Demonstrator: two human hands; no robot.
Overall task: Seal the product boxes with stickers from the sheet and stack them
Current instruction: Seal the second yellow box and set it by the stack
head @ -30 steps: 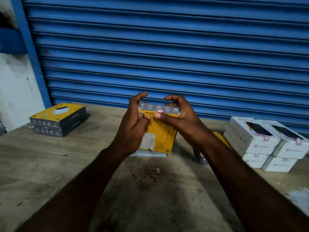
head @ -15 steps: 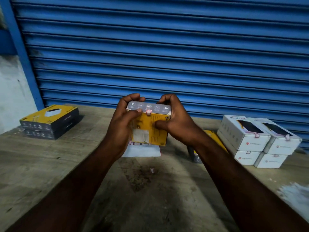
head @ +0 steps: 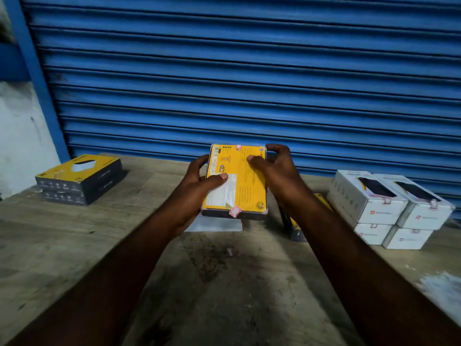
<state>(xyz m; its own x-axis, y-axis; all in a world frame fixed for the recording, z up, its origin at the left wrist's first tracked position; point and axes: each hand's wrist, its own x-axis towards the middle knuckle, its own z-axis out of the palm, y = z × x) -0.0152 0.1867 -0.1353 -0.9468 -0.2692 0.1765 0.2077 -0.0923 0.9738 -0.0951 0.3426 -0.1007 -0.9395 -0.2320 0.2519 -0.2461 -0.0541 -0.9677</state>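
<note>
A shop or storeroom: blue roller shutter (head: 249, 71), worn wooden counter (head: 74, 245), stacked retail boxes (head: 391, 208).

The middle box (head: 239, 181) is yellow with a white label (head: 222, 193) and pink-and-white stickers (head: 234, 211). The left stack (head: 79, 181) has yellow tops and dark grey sides. The right boxes (head: 381, 211) are white with red logos. The shutter (head: 249, 71) is blue with horizontal ribs; the counter (head: 74, 245) is mottled grey-brown.

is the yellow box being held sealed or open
Sealed, it seems: the yellow box shows a near-edge sticker folded over its edge and a far-edge sticker too.
</note>
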